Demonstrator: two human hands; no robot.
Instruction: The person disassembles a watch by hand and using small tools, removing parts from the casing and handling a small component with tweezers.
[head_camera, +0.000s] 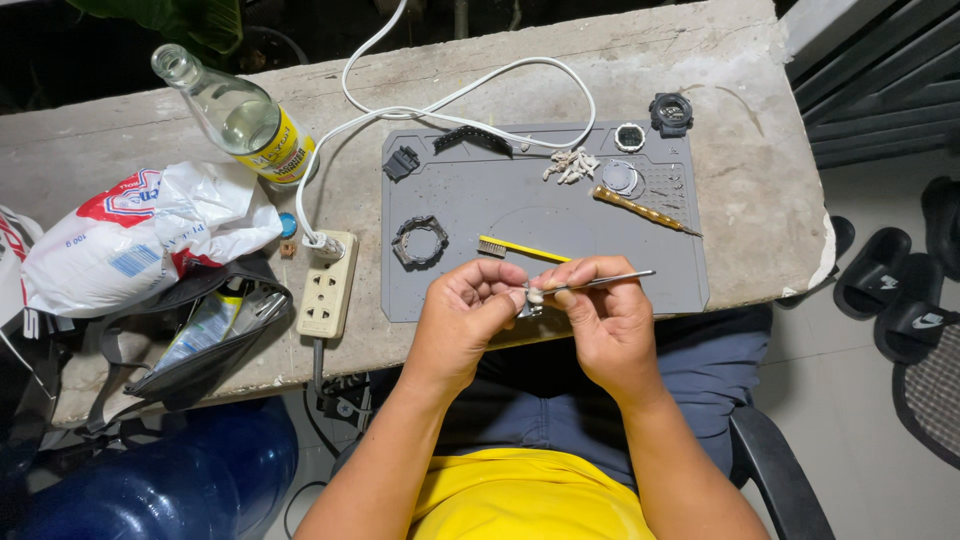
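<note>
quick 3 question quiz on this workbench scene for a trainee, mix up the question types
1. True or false: the yellow-handled brush lies on the grey mat.
2. Which hand holds the thin metal tool? A) left hand B) right hand C) neither
3. Fill in: the white cable runs to the cream ____ beside the mat.

Key
1. True; it lies just above the hands.
2. B; the right hand pinches it, tip towards a small part held by the left hand.
3. Power strip; it sits at the mat's left edge, below the glass bottle.
</note>
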